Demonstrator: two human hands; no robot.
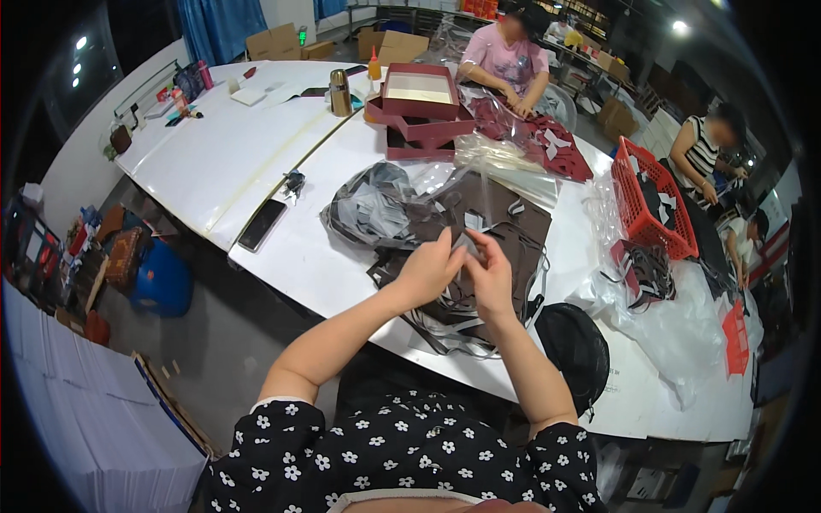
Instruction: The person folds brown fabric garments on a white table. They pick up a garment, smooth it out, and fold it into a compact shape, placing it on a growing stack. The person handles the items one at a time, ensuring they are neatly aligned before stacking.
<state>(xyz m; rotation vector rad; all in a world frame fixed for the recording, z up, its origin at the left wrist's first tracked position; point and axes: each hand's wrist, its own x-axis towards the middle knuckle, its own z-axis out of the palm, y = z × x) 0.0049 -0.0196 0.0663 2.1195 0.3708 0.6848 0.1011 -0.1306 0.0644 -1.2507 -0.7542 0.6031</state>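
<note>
My left hand (430,267) and my right hand (490,275) meet over the near part of the table. Both are closed, fingertips pinching a small piece of thin grey material (463,244) between them; whether it is cloth or film I cannot tell. Under and beyond them lies a stack of dark brown fabric pieces (523,235) with loose straps hanging toward the table edge. To the left of the stack sits a clear plastic bag (368,209) with grey and black pieces in it. A white tag (475,221) rests on the brown fabric just past my fingers.
Maroon boxes (421,92) and a steel flask (340,94) stand farther back. A phone (262,226) lies left. At right are a red plastic basket (652,201), crumpled clear film (663,329) and a black round mesh item (571,355). A co-worker (509,56) handles maroon garments across the table.
</note>
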